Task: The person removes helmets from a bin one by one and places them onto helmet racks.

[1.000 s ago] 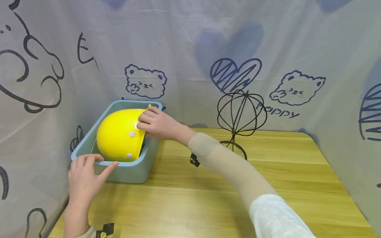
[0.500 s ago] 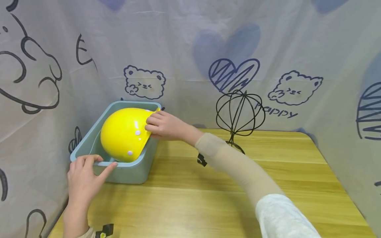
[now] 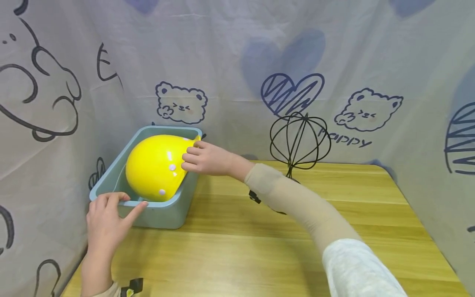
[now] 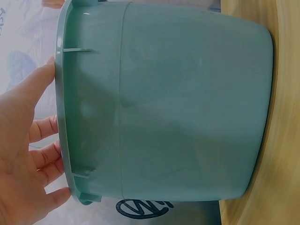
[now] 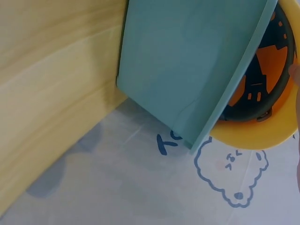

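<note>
A yellow hard hat (image 3: 154,167) with white dots lies tilted in the blue-green bin (image 3: 163,216) at the left of the table. My right hand (image 3: 204,159) pinches the hat's brim at the bin's right rim. Part of that hand's thumb (image 5: 295,74) shows inside the brim in the right wrist view, near the black headband (image 5: 253,105). At the near rim, my left hand (image 3: 105,220) rests its fingertips, thumb spread from the other fingers. The left wrist view shows these fingertips along the bin's edge, with its outer wall (image 4: 187,103) beyond.
A black wire stand (image 3: 291,165) with a round cage top stands near the back of the wooden table (image 3: 230,255), its base partly hidden by my right arm. A printed white curtain (image 3: 230,82) hangs behind and along both sides.
The hard hat has turned and shifted slightly right within the bin, its brim rising to the right rim. My right hand moved right with it. The left hand stays at the rim.
</note>
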`<move>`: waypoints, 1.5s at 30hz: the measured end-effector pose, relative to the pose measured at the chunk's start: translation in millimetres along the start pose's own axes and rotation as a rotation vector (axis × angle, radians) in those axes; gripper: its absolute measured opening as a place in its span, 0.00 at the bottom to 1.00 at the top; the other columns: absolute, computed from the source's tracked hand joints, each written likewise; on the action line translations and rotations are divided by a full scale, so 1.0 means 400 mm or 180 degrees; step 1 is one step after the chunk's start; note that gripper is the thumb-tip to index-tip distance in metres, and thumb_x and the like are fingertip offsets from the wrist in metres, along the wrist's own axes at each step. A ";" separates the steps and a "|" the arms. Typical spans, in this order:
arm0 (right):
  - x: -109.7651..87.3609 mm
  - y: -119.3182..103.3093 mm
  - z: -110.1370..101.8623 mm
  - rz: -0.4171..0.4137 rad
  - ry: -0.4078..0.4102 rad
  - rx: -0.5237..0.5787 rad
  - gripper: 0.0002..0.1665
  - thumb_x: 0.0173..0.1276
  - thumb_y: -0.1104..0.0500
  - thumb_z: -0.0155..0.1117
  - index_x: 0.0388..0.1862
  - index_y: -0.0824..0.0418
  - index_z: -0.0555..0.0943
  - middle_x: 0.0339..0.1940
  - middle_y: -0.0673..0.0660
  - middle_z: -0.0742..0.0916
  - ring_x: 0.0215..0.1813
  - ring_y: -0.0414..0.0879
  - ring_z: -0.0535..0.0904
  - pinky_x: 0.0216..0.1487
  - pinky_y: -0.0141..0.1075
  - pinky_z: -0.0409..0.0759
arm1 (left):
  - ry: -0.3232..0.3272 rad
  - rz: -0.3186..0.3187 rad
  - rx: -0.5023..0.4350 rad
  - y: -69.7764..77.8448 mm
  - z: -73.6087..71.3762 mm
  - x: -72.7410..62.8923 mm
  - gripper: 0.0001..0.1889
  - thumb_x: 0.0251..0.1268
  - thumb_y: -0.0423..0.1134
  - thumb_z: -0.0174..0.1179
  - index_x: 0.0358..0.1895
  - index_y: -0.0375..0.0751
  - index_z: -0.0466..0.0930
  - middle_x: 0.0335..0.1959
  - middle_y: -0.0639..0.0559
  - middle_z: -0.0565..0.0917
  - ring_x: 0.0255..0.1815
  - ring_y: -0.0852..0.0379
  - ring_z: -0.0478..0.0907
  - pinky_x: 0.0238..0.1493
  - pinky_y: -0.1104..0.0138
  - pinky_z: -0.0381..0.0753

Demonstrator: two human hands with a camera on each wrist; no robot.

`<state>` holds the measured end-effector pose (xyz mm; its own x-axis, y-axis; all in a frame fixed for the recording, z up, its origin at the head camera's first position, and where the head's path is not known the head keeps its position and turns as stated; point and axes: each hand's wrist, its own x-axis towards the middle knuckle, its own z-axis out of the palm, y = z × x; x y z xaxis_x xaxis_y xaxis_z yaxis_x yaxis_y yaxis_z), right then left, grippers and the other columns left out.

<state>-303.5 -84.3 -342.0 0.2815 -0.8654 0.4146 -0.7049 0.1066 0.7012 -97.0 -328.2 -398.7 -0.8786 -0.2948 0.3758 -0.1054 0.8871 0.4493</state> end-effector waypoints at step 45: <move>0.055 0.103 -0.025 -0.0095 0.0947 -0.0306 0.06 0.73 0.65 0.54 0.39 0.54 0.74 0.31 0.51 0.78 0.37 0.47 0.77 0.44 0.36 0.82 | -0.0036 0.0297 0.0661 0.027 -0.006 0.016 0.36 0.48 0.74 0.62 0.44 0.43 0.74 0.46 0.38 0.73 0.50 0.34 0.65 0.52 0.39 0.66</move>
<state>-319.9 -94.2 -298.1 0.4893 -0.6891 0.5346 -0.6328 0.1413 0.7613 -102.7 -321.4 -389.5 -0.8940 -0.2052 0.3983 -0.1162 0.9647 0.2362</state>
